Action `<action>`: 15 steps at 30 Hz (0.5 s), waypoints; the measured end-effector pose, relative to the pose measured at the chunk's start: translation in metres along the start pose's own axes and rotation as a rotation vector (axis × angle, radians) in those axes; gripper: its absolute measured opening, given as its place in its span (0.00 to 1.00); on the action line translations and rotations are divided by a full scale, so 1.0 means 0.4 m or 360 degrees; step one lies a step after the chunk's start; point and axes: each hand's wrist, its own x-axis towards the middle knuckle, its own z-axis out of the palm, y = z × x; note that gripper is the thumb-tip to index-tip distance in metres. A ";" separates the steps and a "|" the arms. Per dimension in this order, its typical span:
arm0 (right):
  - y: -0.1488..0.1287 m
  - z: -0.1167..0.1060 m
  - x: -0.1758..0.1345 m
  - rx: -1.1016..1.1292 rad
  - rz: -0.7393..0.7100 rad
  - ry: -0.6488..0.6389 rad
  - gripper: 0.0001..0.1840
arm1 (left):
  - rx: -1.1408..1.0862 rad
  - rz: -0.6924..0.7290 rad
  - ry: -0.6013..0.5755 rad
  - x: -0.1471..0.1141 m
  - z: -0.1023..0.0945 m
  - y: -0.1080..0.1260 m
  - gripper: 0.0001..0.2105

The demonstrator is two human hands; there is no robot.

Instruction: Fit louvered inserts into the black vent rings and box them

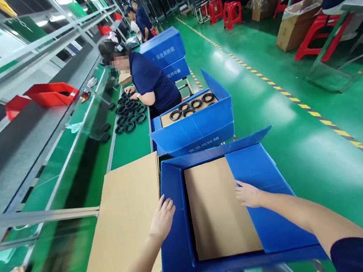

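A blue corrugated plastic box (179, 244) stands in front of me with its top open. A flat cardboard sheet (219, 211) lies inside it and hides whatever is underneath. My left hand (162, 219) is closed over the box's left edge, beside a stack of cardboard sheets (124, 207) on the bench. On the other side, my right hand (248, 194) pinches the inner edge of the blue right flap (271, 200), which reaches partly over the sheet.
Beyond my box, another blue box (196, 125) holds black rings (195, 103) on cardboard. A co-worker (153, 77) leans over more black rings (128, 116) on the green bench. Closed blue boxes (164, 50) stand farther back. Red bins (50, 95) sit on the left shelf.
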 end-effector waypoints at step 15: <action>0.009 -0.330 -0.360 -0.0086 0.0831 0.0492 0.14 | -0.0149 -0.0107 0.0362 0.006 0.035 0.024 0.21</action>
